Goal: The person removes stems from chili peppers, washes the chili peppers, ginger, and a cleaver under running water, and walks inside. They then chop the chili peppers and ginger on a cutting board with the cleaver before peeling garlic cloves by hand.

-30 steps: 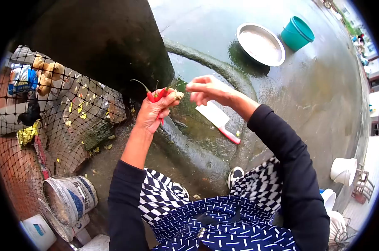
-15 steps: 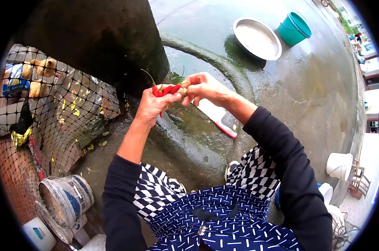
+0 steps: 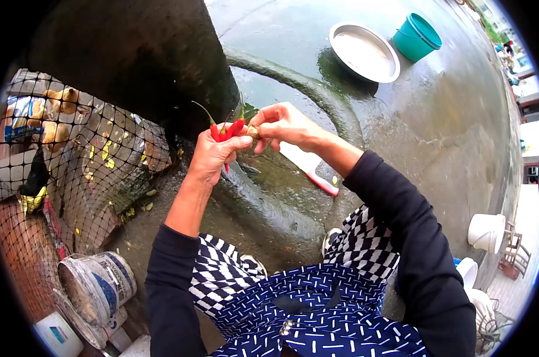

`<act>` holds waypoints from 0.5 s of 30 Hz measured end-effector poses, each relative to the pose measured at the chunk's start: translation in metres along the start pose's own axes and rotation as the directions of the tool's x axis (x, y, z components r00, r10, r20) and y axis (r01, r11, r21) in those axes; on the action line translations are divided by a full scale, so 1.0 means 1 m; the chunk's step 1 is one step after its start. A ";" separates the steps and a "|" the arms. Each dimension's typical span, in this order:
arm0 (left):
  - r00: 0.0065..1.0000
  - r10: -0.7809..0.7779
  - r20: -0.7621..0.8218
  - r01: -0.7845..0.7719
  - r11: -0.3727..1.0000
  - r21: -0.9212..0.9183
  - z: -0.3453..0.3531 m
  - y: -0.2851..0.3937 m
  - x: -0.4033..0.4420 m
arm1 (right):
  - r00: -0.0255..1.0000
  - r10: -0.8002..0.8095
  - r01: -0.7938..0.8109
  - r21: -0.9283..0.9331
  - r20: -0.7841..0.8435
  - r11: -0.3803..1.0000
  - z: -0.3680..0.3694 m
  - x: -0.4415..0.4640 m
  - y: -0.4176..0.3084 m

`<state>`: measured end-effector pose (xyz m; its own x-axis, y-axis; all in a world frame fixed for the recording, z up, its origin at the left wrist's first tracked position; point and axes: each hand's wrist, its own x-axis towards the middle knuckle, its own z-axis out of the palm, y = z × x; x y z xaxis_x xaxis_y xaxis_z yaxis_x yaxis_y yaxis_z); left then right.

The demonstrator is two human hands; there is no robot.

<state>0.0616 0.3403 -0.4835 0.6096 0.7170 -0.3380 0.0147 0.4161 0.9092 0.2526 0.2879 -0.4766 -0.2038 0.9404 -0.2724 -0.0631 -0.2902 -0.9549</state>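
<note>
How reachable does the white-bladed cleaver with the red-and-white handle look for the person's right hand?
Probably yes: the cleaver lies close, its handle largely uncovered, though the right hand is busy at a small pale piece.

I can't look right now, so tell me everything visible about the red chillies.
The red chillies are glossy, smooth-looking and slender, with green stems, one long and curving up-left. Several are bunched in the left hand, stems toward the picture's top, with a red tip showing below the grip. What shows looks uncut; the grip hides their full number.
</note>
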 end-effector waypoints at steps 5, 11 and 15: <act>0.998 0.044 -0.042 -0.043 0.999 0.014 -0.001 0.003 0.000 | 1.000 -0.011 0.010 0.085 0.012 0.996 0.003 -0.002 -0.005; 0.992 0.107 -0.064 -0.103 0.992 0.067 0.008 0.000 -0.004 | 1.000 0.015 -0.015 0.002 -0.006 1.000 0.002 0.002 -0.001; 0.995 0.076 -0.057 -0.072 0.994 0.076 0.008 0.001 -0.004 | 1.000 -0.014 0.012 0.045 0.026 0.999 0.000 0.001 0.004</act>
<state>0.0655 0.3333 -0.4798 0.5626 0.7775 -0.2809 0.0311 0.3196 0.9470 0.2524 0.2880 -0.4814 -0.2283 0.9393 -0.2562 -0.1091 -0.2862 -0.9519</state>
